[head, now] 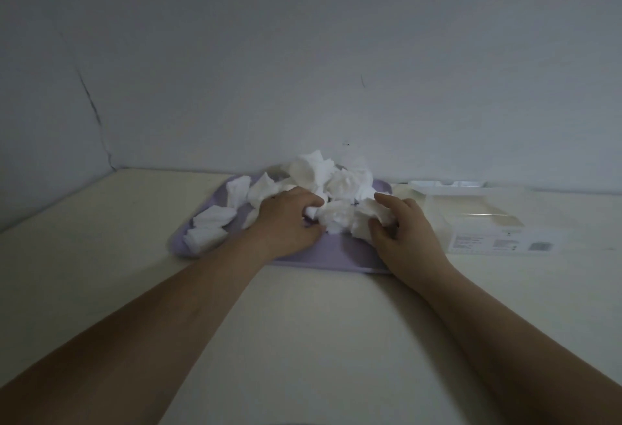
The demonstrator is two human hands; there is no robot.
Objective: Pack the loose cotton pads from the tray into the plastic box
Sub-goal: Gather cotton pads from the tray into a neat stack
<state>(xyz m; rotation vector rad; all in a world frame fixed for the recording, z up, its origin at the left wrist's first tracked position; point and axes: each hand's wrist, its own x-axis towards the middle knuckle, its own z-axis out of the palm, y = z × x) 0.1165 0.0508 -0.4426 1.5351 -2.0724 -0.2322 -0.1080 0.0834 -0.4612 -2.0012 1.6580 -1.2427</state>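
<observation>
pads [340, 185]: loose heap on tray [303, 258], mid-table
left hand [289, 219]: fingers curled into pads, gripping some
right hand [400, 222]: clutching a clump of pads
box [478, 222]: right of tray, just beside it, long axis front-to-back
nearer: right hand

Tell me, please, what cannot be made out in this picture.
Head view:
- Label print on the plastic box: too small, blurred.
- Box contents: lost in dim light, clear walls.
- Left hand fingers: tips buried in cotton pads.
- Tray middle: covered by pads and right hand.
</observation>
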